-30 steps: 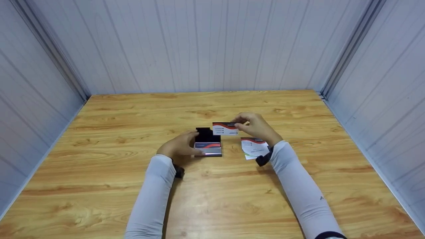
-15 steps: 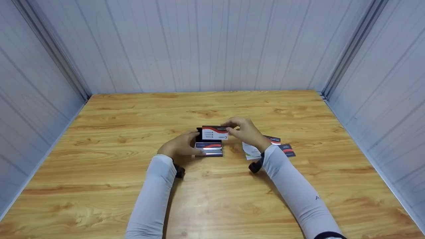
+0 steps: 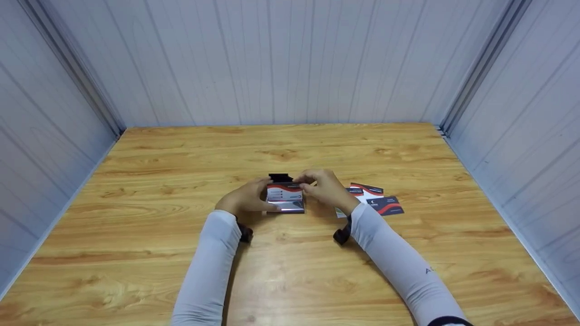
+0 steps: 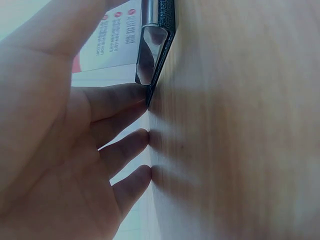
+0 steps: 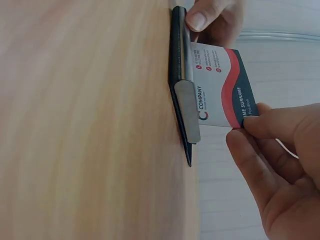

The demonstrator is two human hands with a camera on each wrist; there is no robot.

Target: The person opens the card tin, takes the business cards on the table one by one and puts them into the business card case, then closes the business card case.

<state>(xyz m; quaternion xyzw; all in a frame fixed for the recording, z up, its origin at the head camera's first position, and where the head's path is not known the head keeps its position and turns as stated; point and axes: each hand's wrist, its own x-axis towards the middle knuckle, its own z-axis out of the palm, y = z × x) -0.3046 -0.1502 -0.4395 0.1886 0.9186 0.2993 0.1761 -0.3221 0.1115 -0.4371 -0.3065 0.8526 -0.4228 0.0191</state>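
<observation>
A business card case [image 3: 290,207] with a shiny metal front and black lid lies opened flat on the table. My left hand [image 3: 244,195] holds its left side, thumb on the metal front and fingers at the lid side; in the left wrist view its other fingertips [image 4: 142,175] touch the tabletop. My right hand [image 3: 324,186] pinches a white, red and dark business card [image 5: 220,85] by its upper right corner, between thumb and fingers. That card stands tilted up, its lower edge at the case's metal pocket [image 5: 187,107] and hidden behind it.
Several loose business cards [image 3: 385,206] lie fanned and overlapping right of the case, partly behind the right wrist. The wooden tabletop [image 3: 281,271] runs back to white panel walls [image 3: 290,63]. Each wrist wears a black camera [image 3: 342,235].
My right hand has carried the card left and down, from beside the lid to the case's pocket. More of the loose cards now shows. The left hand has stayed on the case.
</observation>
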